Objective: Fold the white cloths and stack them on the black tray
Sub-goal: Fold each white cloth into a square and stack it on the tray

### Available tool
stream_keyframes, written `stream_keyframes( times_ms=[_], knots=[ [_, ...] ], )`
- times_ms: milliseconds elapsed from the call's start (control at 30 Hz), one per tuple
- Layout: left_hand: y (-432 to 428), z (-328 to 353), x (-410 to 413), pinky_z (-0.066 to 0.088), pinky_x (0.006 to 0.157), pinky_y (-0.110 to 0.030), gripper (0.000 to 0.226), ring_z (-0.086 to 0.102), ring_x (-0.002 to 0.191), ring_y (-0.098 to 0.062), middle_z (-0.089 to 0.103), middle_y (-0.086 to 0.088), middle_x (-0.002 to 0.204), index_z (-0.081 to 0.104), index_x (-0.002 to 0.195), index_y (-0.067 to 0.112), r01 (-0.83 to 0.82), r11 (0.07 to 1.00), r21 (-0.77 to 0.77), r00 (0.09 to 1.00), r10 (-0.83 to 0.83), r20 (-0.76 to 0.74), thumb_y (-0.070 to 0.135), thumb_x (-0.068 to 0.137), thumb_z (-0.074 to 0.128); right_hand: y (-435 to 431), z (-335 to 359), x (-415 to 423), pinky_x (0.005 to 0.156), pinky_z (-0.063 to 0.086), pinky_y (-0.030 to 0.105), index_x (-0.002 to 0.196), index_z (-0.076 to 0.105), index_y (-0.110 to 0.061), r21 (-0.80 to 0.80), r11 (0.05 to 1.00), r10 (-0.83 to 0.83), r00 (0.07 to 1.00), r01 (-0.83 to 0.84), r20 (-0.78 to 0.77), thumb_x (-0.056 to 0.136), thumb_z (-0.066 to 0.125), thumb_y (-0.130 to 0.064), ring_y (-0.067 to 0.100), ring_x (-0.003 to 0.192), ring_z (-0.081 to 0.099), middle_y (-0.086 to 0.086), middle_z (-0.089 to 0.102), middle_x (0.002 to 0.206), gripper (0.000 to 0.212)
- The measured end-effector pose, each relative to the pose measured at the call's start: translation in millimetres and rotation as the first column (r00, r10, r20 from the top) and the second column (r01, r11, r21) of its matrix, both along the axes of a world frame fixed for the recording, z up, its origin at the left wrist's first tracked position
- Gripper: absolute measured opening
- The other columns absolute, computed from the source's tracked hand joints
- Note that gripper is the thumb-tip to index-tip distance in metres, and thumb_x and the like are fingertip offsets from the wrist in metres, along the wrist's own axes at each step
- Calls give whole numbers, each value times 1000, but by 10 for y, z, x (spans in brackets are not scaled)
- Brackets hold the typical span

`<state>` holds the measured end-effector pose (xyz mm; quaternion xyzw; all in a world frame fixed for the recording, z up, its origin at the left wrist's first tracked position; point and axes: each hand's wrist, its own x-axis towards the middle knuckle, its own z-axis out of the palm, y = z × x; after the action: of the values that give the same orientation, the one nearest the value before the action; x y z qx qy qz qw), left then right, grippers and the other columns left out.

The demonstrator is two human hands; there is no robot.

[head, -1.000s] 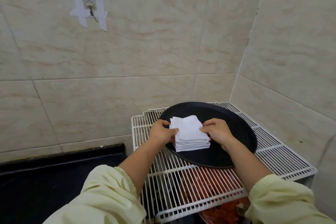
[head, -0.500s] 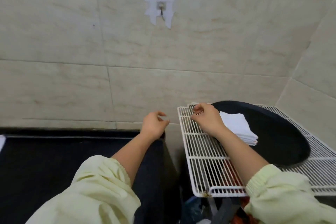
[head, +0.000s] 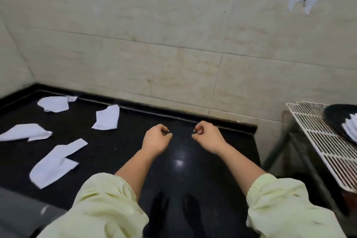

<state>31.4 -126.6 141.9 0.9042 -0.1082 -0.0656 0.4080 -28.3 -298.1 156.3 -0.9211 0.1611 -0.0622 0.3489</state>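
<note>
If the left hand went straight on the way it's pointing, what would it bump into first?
Probably the tiled wall behind the black counter. The left hand points past the loose cloths, which lie off to its left; depth is unclear.

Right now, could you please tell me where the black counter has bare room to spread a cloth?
Bare: the right half of the counter, from the back-centre cloth to its right edge. Crowded: the left half, four loose cloths.

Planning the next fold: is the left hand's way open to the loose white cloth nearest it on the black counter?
Probably yes. The left hand holds nothing, and only bare black counter lies between it and that cloth.
</note>
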Motion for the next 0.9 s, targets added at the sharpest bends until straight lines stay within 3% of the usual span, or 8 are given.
stream_keyframes(
  times_ms=[200,500,667,800,900],
  knots=[
    [1375,-243,200,41,73,-24,23,62,90,-19,68,-3,96,65,108,14,-136,991,13,990,136,-27,26,89,62,1286,-276,400,71,39,24,100,61,-11,28,992,121,992,-120,-47,85,66,-17,17,82,57,1,61,88,17],
    [2666,-639,460,40,77,-24,24,62,99,-22,66,-4,98,64,110,12,-339,940,24,935,340,-103,23,90,61,2509,-642,999,66,40,25,96,58,-16,87,951,305,948,-297,-96,85,65,-17,16,77,55,0,61,85,13],
    [3348,-907,825,37,71,-22,23,57,85,-16,64,-1,96,63,110,14,-424,904,57,893,427,-140,21,89,60,3144,-930,1490,67,43,26,94,57,-16,109,922,384,912,-371,-147,84,64,-16,17,77,56,1,62,85,12],
    [3671,-1094,1002,40,73,-23,28,57,85,-15,59,0,99,64,112,16,-425,896,130,887,441,-141,23,85,62,3480,-1142,1808,70,45,29,92,57,-16,132,912,406,897,-388,-173,83,64,-16,15,75,54,-1,59,80,11],
    [3890,-1290,1097,49,81,-30,29,59,93,-17,56,1,108,62,106,24,-320,915,246,913,367,-178,30,78,64,3733,-1340,2019,72,48,31,92,58,-16,129,894,448,862,-429,-238,78,65,-14,16,78,56,0,61,84,16]
  ],
)
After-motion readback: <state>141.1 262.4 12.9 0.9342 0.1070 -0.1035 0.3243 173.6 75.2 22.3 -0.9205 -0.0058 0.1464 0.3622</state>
